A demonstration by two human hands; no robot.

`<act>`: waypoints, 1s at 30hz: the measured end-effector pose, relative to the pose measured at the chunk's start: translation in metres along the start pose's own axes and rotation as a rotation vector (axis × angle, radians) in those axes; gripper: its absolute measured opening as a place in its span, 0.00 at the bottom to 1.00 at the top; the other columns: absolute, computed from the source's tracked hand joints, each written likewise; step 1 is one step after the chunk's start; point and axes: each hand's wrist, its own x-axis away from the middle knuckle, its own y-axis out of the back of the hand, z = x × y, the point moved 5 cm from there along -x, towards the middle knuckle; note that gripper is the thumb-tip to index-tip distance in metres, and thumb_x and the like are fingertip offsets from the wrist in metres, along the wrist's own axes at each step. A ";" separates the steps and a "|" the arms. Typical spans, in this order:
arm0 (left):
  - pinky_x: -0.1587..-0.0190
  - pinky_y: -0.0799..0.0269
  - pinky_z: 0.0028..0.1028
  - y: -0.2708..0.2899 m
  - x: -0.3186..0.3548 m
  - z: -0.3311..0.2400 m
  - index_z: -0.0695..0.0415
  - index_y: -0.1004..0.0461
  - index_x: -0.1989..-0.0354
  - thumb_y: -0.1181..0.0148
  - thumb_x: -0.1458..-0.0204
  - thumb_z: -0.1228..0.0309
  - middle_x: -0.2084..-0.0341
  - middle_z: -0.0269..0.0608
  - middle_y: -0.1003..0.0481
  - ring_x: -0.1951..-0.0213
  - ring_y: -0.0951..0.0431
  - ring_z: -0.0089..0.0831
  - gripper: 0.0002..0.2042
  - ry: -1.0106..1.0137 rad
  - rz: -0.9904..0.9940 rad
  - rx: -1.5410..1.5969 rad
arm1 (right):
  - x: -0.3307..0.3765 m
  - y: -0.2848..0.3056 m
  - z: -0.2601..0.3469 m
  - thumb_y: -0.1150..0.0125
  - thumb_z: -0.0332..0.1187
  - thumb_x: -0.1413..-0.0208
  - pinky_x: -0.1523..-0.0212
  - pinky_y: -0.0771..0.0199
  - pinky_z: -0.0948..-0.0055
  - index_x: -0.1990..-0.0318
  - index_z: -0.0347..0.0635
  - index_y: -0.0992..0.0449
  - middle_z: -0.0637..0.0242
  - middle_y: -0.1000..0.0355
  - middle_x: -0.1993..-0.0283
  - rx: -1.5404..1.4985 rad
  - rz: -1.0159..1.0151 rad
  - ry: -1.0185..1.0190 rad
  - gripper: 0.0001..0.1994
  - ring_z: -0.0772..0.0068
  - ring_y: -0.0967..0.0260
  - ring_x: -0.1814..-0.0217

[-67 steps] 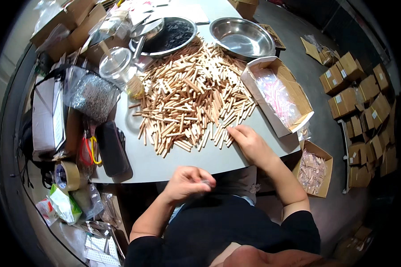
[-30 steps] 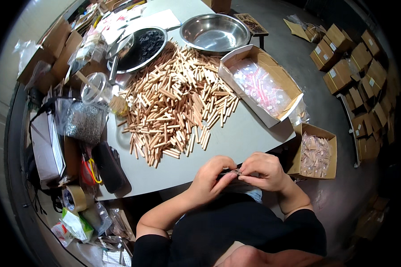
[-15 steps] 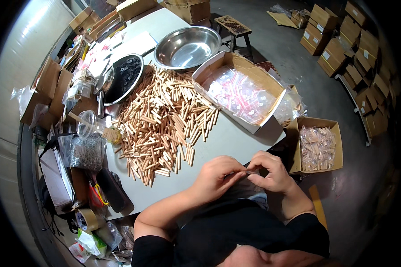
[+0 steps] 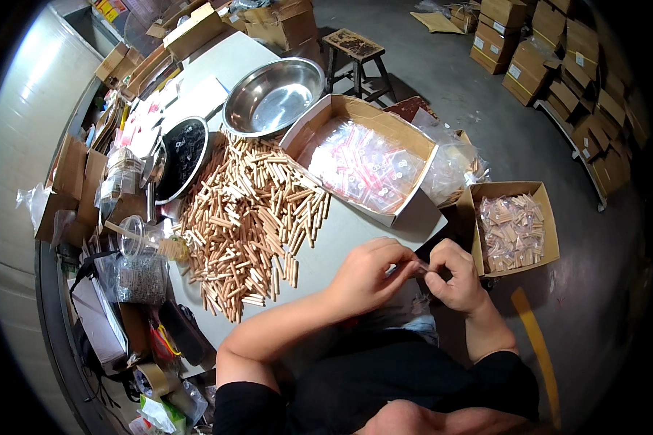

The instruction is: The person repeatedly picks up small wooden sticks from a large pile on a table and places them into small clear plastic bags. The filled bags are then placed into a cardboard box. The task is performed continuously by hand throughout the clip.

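Observation:
My left hand (image 4: 376, 277) and my right hand (image 4: 455, 277) meet just off the table's near right edge. Thumbs and forefingers of both are pinched together on a small clear plastic bag (image 4: 422, 267), mostly hidden by the fingers; its contents I cannot make out. Ahead of them, an open carton (image 4: 413, 190) on the table corner holds many flat clear bags with red strips (image 4: 366, 163). Left of my hands spreads a big heap of short wooden dowels (image 4: 247, 225). To the right, a lower cardboard box (image 4: 550, 217) is filled with bagged dowels (image 4: 511, 230).
Behind the heap stand an empty steel basin (image 4: 274, 98) and a bowl of black pieces (image 4: 185, 152) with a metal scoop. Scissors (image 4: 165, 339), a tape roll (image 4: 152, 379) and a clear cup (image 4: 133, 235) crowd the left. A wooden stool (image 4: 354, 45) stands beyond the table.
The whole view has shifted, with the table contents sliding left in it. My hands stay together, still pinching, now a little farther right, and the fingertips have tilted slightly apart.

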 end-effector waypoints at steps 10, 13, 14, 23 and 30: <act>0.69 0.27 0.36 -0.021 -0.029 -0.011 0.61 0.23 0.71 0.33 0.53 0.76 0.77 0.46 0.24 0.72 0.23 0.45 0.04 -0.115 0.091 -0.040 | 0.008 0.025 -0.004 0.40 0.25 0.52 0.67 0.32 0.64 0.73 0.39 0.32 0.59 0.34 0.71 0.042 -0.043 0.096 0.06 0.58 0.36 0.70; 0.67 0.27 0.39 -0.023 -0.044 -0.002 0.60 0.23 0.70 0.36 0.51 0.71 0.76 0.48 0.25 0.70 0.23 0.47 0.05 -0.096 0.169 -0.070 | 0.013 0.040 -0.013 0.40 0.26 0.50 0.67 0.33 0.63 0.74 0.38 0.32 0.59 0.35 0.72 0.087 -0.062 -0.001 0.07 0.58 0.36 0.70; 0.66 0.27 0.40 -0.017 -0.054 0.001 0.60 0.23 0.70 0.36 0.50 0.71 0.75 0.49 0.24 0.70 0.23 0.47 0.05 -0.036 0.170 -0.117 | 0.015 0.047 -0.016 0.40 0.27 0.49 0.67 0.33 0.63 0.75 0.38 0.32 0.59 0.35 0.72 0.114 -0.073 -0.045 0.07 0.58 0.35 0.70; 0.56 0.24 0.44 0.063 -0.168 0.134 0.65 0.22 0.67 0.40 0.50 0.66 0.67 0.58 0.21 0.61 0.20 0.53 0.13 0.267 0.036 -0.893 | 0.079 0.079 -0.037 0.34 0.54 0.59 0.62 0.26 0.54 0.71 0.45 0.18 0.54 0.23 0.70 0.870 0.928 -0.665 0.20 0.50 0.24 0.62; 0.57 0.23 0.42 0.064 -0.170 0.161 0.60 0.21 0.68 0.33 0.58 0.66 0.69 0.56 0.21 0.61 0.19 0.52 0.11 0.348 0.035 -0.896 | 0.181 0.009 -0.007 0.42 0.26 0.58 0.65 0.31 0.53 0.67 0.21 0.26 0.34 0.28 0.66 -0.264 1.893 -0.270 0.13 0.39 0.28 0.62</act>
